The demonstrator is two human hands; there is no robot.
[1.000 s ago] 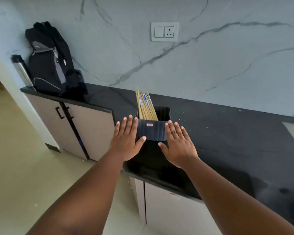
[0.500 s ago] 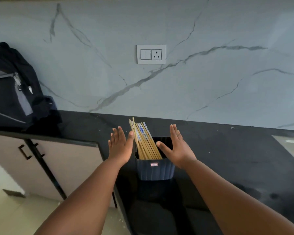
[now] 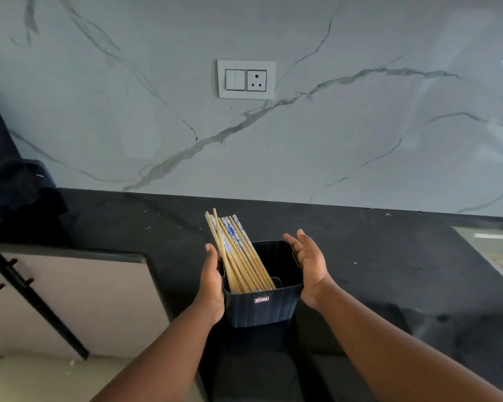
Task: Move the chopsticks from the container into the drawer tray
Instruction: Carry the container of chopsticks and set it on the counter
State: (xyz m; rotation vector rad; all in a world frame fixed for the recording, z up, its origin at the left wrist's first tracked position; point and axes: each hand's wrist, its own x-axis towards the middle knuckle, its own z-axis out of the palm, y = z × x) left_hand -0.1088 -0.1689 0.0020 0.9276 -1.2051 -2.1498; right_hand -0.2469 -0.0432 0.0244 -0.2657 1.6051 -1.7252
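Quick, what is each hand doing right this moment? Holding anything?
Left hand: open, flat against the left side of the container.
Right hand: open, fingers straight, at the container's right side; contact cannot be told.

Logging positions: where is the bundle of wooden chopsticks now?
The wooden chopsticks lean left inside the dark blue ribbed plastic container on the black countertop, centre of the head view.

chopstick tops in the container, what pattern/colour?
Light wooden chopsticks; several tops carry a blue-and-white floral-looking print. Head view, the only one, shows it.
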